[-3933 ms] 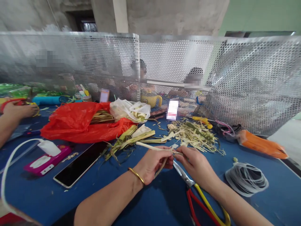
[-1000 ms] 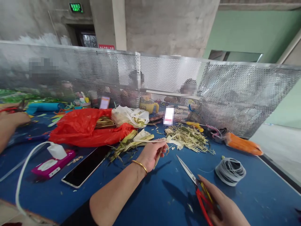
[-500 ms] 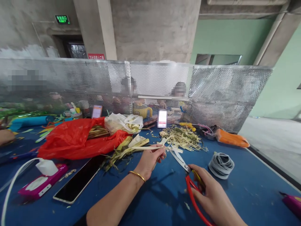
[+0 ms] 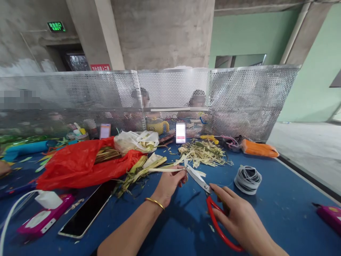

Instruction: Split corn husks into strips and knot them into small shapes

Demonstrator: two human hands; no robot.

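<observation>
My left hand (image 4: 170, 181), with a gold bangle at the wrist, pinches a pale plant strip (image 4: 160, 170) whose long end points left. My right hand (image 4: 234, 209) is closed round the handles of a pair of scissors (image 4: 197, 178), one handle red and the other yellow, mostly hidden by the fingers. The blade tips meet the strip's right end, just beyond my left fingertips. Whether the blades are cutting into it I cannot tell. Behind my hands lies a heap of pale and green plant trimmings (image 4: 204, 151). Longer stalks (image 4: 144, 170) lie to the left.
To the left are a red plastic bag (image 4: 77, 163), a dark phone (image 4: 87, 209) and a magenta power strip (image 4: 45, 215) with a white plug. A coil of clear cord (image 4: 247, 180) and an orange packet (image 4: 259, 148) sit right. A perforated metal screen (image 4: 173, 85) closes off the back.
The scissors lay on the table while both hands held the strip. My right hand has since picked them up and brought the blades to the strip's end. The view has swung rightward.
</observation>
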